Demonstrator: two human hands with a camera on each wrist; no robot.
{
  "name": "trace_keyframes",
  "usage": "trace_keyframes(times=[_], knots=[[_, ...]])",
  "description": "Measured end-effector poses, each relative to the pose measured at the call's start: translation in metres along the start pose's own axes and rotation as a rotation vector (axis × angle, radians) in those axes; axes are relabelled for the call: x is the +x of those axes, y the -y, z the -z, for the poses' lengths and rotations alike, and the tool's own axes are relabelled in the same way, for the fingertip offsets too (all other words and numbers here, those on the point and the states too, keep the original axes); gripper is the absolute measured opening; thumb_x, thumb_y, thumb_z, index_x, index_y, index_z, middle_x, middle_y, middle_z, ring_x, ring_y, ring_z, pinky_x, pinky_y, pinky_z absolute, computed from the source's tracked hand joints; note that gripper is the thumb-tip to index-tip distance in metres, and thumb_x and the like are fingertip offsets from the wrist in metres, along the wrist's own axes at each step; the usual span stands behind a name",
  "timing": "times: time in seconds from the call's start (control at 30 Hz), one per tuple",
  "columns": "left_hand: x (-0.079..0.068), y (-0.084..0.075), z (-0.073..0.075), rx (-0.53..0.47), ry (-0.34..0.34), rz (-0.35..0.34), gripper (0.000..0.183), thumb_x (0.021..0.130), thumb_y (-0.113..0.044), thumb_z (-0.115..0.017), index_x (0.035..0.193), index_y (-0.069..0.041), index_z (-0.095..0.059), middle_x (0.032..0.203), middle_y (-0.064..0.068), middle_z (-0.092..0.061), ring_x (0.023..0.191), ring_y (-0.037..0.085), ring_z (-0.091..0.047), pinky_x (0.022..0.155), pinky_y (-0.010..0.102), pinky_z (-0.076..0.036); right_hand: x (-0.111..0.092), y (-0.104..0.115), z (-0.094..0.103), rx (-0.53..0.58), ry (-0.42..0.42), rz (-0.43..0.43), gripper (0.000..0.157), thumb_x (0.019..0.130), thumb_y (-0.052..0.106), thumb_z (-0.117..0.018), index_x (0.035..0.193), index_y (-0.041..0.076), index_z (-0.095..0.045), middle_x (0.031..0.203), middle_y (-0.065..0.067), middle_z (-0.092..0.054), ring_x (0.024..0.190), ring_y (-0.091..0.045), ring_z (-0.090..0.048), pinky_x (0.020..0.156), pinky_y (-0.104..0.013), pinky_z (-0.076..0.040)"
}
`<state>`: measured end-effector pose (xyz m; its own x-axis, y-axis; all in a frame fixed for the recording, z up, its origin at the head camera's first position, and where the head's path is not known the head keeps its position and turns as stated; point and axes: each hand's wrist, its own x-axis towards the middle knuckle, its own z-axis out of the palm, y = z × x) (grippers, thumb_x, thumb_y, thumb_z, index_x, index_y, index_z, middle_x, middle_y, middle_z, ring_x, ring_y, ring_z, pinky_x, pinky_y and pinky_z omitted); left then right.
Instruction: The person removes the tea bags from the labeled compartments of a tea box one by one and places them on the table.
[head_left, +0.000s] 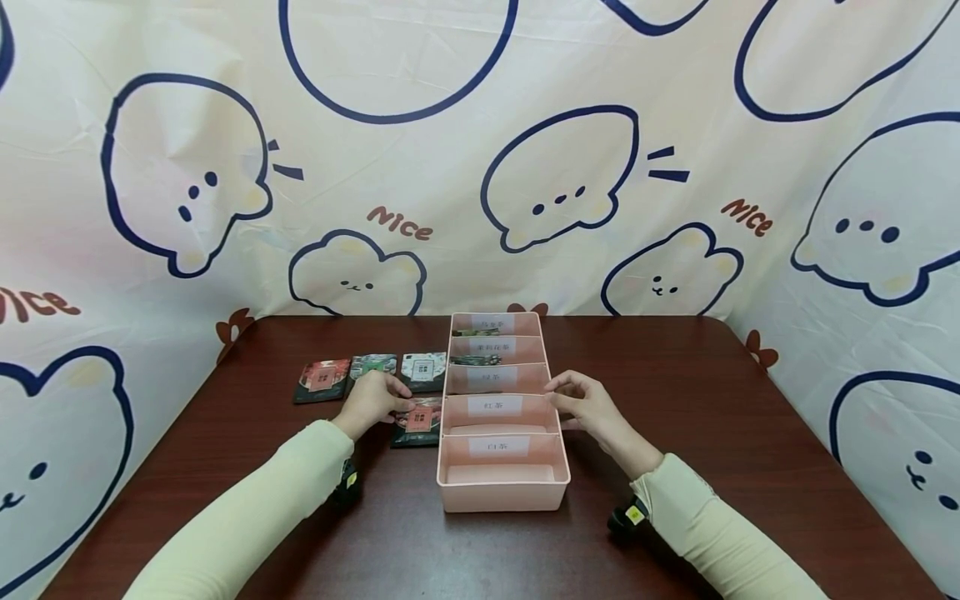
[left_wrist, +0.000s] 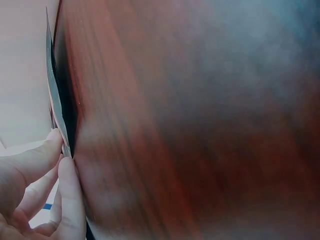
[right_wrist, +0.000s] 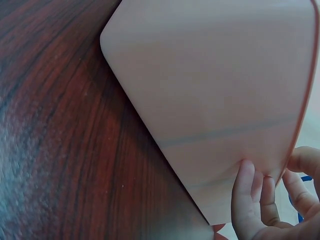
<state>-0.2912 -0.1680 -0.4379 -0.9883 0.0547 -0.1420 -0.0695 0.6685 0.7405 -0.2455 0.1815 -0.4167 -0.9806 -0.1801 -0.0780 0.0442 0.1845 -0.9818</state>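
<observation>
In the head view my left hand (head_left: pixel 371 402) pinches the left edge of a dark tea packet (head_left: pixel 423 425) with a red label, left of a pink divided box (head_left: pixel 502 498). The left wrist view shows that packet (left_wrist: pixel 54 87) edge-on between thumb and fingers, tilted up off the tabletop. At the box's right side, my right hand (head_left: pixel 590 410) grips the rim. The right wrist view has its fingers (right_wrist: pixel 243 182) against the outer wall, others bent over the rim. White labels with characters mark the compartments; the back two hold packets (head_left: pixel 476 360).
Behind my left hand lie a red-labelled packet (head_left: pixel 321 382), a green patterned packet (head_left: pixel 372 364) and a pale packet (head_left: pixel 424 371) in a row. The brown wooden table (head_left: pixel 675 400) meets a printed cloth backdrop (head_left: pixel 450 183).
</observation>
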Motion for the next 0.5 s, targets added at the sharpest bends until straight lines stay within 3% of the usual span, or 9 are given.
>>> trace_keyframes(times=[0.3,0.5], knots=[[-0.001,-0.001,0.004,-0.016,0.009,-0.005,0.014,0.082,-0.01,-0.077,0.094,-0.002,-0.074,0.096,0.012,-0.068,0.072,0.015,-0.067,0.06,0.031,-0.059,0.0,0.0,-0.001,-0.005,-0.003,-0.001,0.029,0.093,0.012,-0.063,0.116,-0.004,-0.057,0.094,-0.007,-0.056,0.082,-0.016,-0.065,0.07,-0.038,-0.059],[-0.005,-0.017,0.016,-0.115,0.017,-0.015,0.022,0.087,-0.014,-0.073,0.105,-0.001,-0.072,0.108,0.016,-0.068,0.086,0.023,-0.068,0.069,0.035,-0.059,0.001,-0.001,0.001,0.016,0.008,0.01,0.03,0.093,0.011,-0.063,0.116,-0.006,-0.055,0.093,-0.007,-0.056,0.081,-0.016,-0.066,0.07,-0.037,-0.059]])
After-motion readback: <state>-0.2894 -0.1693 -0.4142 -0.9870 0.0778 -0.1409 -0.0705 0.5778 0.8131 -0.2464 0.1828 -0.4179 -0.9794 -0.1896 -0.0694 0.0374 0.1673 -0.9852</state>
